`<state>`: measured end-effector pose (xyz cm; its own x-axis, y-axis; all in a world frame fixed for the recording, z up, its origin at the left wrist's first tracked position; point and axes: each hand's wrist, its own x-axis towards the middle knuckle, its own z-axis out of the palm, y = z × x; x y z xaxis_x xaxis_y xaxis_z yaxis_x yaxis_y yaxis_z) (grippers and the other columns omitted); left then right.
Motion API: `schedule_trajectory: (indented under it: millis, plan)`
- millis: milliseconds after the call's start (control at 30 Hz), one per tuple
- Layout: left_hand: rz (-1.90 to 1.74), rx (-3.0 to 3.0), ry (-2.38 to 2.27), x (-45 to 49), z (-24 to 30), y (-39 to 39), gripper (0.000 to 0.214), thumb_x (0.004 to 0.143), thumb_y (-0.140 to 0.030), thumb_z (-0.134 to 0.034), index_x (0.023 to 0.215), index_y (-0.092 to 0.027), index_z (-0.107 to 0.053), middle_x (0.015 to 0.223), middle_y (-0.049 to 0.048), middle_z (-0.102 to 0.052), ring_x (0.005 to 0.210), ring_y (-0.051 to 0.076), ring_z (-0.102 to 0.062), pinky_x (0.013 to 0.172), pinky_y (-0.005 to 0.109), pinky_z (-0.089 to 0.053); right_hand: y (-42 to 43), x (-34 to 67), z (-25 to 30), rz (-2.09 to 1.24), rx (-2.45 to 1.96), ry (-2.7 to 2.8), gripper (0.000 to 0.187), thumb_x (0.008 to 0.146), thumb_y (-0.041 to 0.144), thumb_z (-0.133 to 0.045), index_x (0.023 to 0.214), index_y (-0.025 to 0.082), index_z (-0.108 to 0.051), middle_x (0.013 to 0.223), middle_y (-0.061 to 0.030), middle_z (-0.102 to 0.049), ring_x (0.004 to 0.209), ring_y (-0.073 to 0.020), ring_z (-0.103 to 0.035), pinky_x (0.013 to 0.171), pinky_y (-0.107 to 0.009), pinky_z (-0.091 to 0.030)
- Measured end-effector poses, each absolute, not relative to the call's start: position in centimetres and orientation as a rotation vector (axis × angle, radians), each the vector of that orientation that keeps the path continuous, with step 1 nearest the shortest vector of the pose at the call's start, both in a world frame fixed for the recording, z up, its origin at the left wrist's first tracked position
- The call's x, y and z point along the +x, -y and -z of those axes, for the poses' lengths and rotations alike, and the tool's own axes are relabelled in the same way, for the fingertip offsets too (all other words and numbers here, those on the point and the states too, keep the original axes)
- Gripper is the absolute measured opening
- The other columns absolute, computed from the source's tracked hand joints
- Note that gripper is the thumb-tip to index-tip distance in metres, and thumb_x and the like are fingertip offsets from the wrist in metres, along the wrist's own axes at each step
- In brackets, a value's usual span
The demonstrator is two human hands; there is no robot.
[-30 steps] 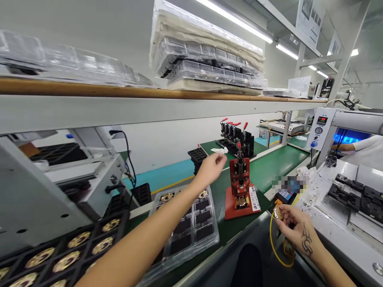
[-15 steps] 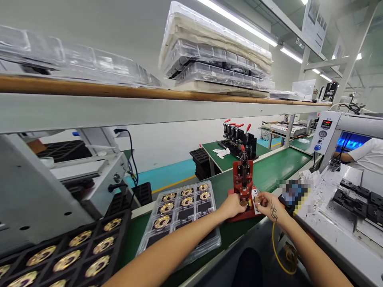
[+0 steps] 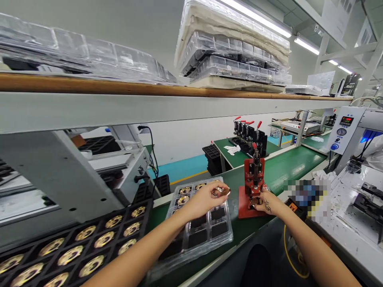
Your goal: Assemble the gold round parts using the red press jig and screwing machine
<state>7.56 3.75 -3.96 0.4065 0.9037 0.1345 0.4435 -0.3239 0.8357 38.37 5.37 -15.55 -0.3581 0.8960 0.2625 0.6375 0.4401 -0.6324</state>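
My left hand [image 3: 206, 200] hovers over the clear plastic tray [image 3: 229, 235], its fingers closed round a shiny, coppery round metal part [image 3: 225, 191]. At the red toggle press [image 3: 254, 175], my right hand [image 3: 270, 202] has its thumb and fingers pinched on another round metal part [image 3: 255, 201], low in the press under the plunger. Part of that piece is hidden by my fingers. Several gold ring-shaped parts [image 3: 183, 200] lie in the tray's far compartments, while nearer compartments show only their black bottoms.
A black tray of gold rings [image 3: 103, 239] lies at the left. Overhead runs a shelf [image 3: 143, 105] with stacked plastic trays [image 3: 236, 59]. Black toggle clamps [image 3: 248, 135] stand on a green table behind. A white machine [image 3: 344, 129] and cluttered worktop [image 3: 350, 223] are to the right.
My left hand has left the press and moved left over the clear tray with a round part. My right hand has brought its round part into the press. The view has turned left.
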Motion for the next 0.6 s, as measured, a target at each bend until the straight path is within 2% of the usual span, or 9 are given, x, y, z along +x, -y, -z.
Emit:
schedule_trajectory:
  millis: [100, 133, 200, 233, 267, 333, 433, 500, 600]
  plan:
    - [-0.925, 1.592, -1.112, 4.9, 3.0, -2.3, 0.044, 0.07, -0.043, -0.088, 0.102, -0.02, -0.071, 0.087, 0.0018, -0.069, 0.074, 0.017, -0.065, 0.072, 0.032, -0.056, -4.5, 38.7, 14.6, -0.578, -1.237, 2.12, 0.034, 0.076, 0.021, -0.085, 0.11, 0.025, -0.084, 0.123, -0.0063, -0.077, 0.111, -0.0287, -0.071, 0.095, -0.035, -0.055]
    - [-0.971, 1.51, -1.105, 3.9, 2.7, -1.7, 0.048, 0.068, -0.042, -0.091, 0.105, -0.019, -0.07, 0.086, 0.0015, -0.069, 0.074, 0.017, -0.065, 0.071, 0.031, -0.056, -4.3, 39.1, 14.2, -0.571, -1.239, 2.113, 0.032, 0.076, 0.022, -0.085, 0.108, 0.025, -0.084, 0.118, -0.006, -0.079, 0.105, -0.0271, -0.072, 0.09, -0.033, -0.056]
    - [-1.061, 1.406, -1.106, 2.0, 2.3, -0.6, 0.055, 0.067, -0.042, -0.095, 0.11, -0.019, -0.071, 0.089, 0.0025, -0.071, 0.073, 0.017, -0.066, 0.068, 0.03, -0.057, -4.1, 40.2, 13.1, -0.538, -1.278, 2.07, 0.016, 0.079, 0.031, -0.083, 0.092, 0.021, -0.085, 0.091, -0.0045, -0.08, 0.08, -0.0228, -0.072, 0.073, -0.03, -0.056]
    - [-1.097, 1.38, -1.115, 1.0, 2.0, 0.0, 0.056, 0.068, -0.042, -0.095, 0.113, -0.019, -0.071, 0.09, 0.0028, -0.071, 0.073, 0.016, -0.066, 0.067, 0.029, -0.057, -4.3, 40.8, 12.3, -0.506, -1.312, 2.029, 0.02, 0.084, 0.038, -0.079, 0.079, 0.019, -0.083, 0.073, -0.0031, -0.075, 0.066, -0.0206, -0.068, 0.065, -0.029, -0.053]
    - [-1.13, 1.368, -1.133, 0.1, 1.8, 0.6, 0.057, 0.069, -0.044, -0.095, 0.114, -0.019, -0.071, 0.09, 0.003, -0.072, 0.072, 0.016, -0.066, 0.067, 0.028, -0.057, -4.8, 41.4, 11.1, -0.463, -1.346, 1.972, 0.036, 0.091, 0.046, -0.072, 0.069, 0.018, -0.078, 0.059, -0.002, -0.068, 0.057, -0.019, -0.062, 0.059, -0.029, -0.05]
    - [-1.202, 1.381, -1.189, -1.1, 1.1, 1.6, 0.058, 0.071, -0.05, -0.094, 0.114, -0.019, -0.071, 0.09, 0.0033, -0.073, 0.073, 0.016, -0.067, 0.068, 0.029, -0.058, -6.4, 42.1, 8.1, -0.352, -1.396, 1.828, 0.063, 0.103, 0.06, -0.051, 0.063, 0.017, -0.073, 0.051, -0.0031, -0.062, 0.053, -0.0195, -0.06, 0.058, -0.031, -0.048]
    - [-1.284, 1.478, -1.282, -1.7, 0.0, 3.0, 0.06, 0.073, -0.056, -0.091, 0.114, -0.019, -0.069, 0.094, 0.0049, -0.075, 0.078, 0.019, -0.069, 0.074, 0.034, -0.06, -9.5, 41.2, 1.9, -0.235, -1.358, 1.668, 0.078, 0.11, 0.068, -0.028, 0.091, 0.011, -0.079, 0.083, -0.0141, -0.079, 0.084, -0.0261, -0.072, 0.078, -0.037, -0.053]
    - [-1.264, 1.559, -1.312, -1.7, -0.6, 4.0, 0.059, 0.076, -0.055, -0.087, 0.118, -0.018, -0.067, 0.097, 0.0057, -0.076, 0.079, 0.02, -0.07, 0.077, 0.036, -0.06, -10.9, 39.4, -2.2, -0.251, -1.288, 1.669, 0.087, 0.11, 0.066, -0.02, 0.11, 0.002, -0.078, 0.106, -0.0215, -0.08, 0.101, -0.0267, -0.074, 0.088, -0.038, -0.052]
    - [-1.244, 1.668, -1.399, -2.8, -1.1, 6.0, 0.052, 0.084, -0.049, -0.079, 0.124, -0.018, -0.066, 0.1, 0.0069, -0.077, 0.086, 0.022, -0.071, 0.082, 0.037, -0.06, -9.7, 36.6, -5.9, -0.287, -1.179, 1.714, 0.098, 0.106, 0.065, -0.01, 0.123, -0.009, -0.073, 0.109, -0.0234, -0.08, 0.101, -0.0233, -0.076, 0.085, -0.038, -0.049]
